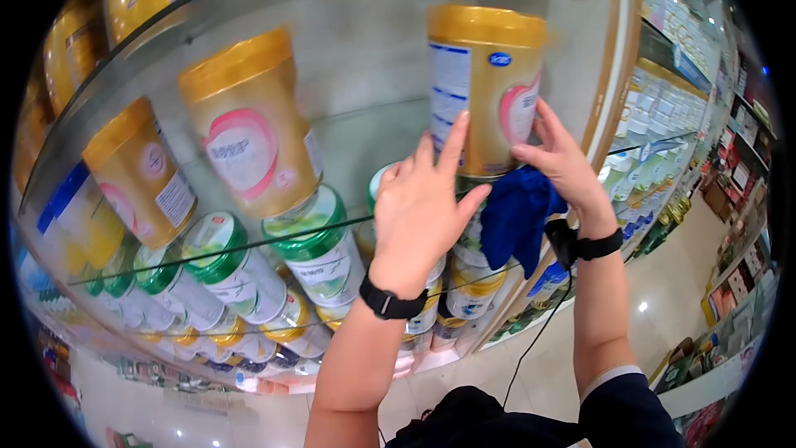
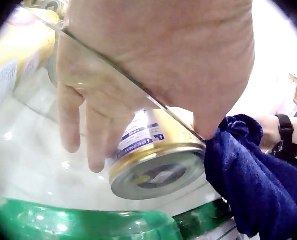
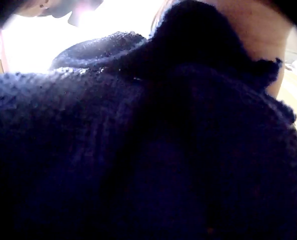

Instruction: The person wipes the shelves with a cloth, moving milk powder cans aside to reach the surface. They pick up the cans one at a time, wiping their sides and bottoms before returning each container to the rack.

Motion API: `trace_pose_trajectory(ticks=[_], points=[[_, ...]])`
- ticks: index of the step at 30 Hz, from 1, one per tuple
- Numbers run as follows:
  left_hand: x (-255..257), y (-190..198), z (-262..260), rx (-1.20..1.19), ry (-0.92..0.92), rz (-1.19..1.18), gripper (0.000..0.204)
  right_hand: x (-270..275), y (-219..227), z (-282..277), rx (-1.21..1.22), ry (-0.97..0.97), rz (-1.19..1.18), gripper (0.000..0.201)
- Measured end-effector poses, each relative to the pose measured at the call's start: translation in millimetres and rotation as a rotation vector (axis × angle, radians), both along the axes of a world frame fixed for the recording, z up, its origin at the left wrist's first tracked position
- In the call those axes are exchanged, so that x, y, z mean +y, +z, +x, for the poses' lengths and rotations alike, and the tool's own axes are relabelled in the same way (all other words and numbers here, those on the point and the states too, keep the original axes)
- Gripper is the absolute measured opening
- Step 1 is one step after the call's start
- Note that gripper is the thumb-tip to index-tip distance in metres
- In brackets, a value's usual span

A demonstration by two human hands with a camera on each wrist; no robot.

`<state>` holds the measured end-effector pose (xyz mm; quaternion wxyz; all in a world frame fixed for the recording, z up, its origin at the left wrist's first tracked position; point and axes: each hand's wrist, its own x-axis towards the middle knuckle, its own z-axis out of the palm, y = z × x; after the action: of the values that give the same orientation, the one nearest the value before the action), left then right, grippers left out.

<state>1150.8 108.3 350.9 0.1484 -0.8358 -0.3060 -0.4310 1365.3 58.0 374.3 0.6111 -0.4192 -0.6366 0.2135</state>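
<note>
A gold milk powder can (image 1: 487,87) with a pink emblem stands upright on the glass shelf. At its lower left front is my left hand (image 1: 421,211), fingers extended and spread, index fingertip against the can in the head view. My right hand (image 1: 568,162) is at the can's right side, thumb and forefinger near the emblem. From its lower fingers hangs a blue cloth (image 1: 521,220), bunched in the grip. In the left wrist view the can's metal base (image 2: 158,177) shows through the glass. The cloth fills most of the right wrist view and hides the fingers there.
More gold cans (image 1: 249,124) stand to the left on the same shelf. Below are green-lidded cans (image 1: 319,241) in rows. The front glass edge (image 1: 224,250) runs beneath the left hand. A cable (image 1: 539,336) hangs from the right wrist; an upright panel (image 1: 609,58) bounds the right.
</note>
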Motion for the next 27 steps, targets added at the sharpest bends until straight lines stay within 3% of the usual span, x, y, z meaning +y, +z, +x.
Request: trace_pose_trajectory(ticks=[3,7,11,18,27], points=[[-0.5,1.5,1.5,0.031,0.011,-0.031,0.095,0.1,-1.0,-1.5,-0.027,-0.025,0.021,0.089],[-1.2,2.6,3.9,0.048,0.026,-0.055,0.102,2.7,-9.3,5.2,-0.159,-0.219,-0.012,0.094],[1.1,0.4,4.3,-0.016,-0.002,-0.060,0.106,-7.8,-5.1,0.9,-0.125,-0.159,-0.045,0.090],[-0.9,2.5,7.2,-0.075,0.042,-0.169,0.090,-3.4,-16.2,12.9,-0.043,0.010,0.039,0.075],[0.7,-0.4,11.0,-0.115,0.130,-0.114,0.088,-1.2,-21.0,9.5,-0.118,-0.091,0.039,0.073]])
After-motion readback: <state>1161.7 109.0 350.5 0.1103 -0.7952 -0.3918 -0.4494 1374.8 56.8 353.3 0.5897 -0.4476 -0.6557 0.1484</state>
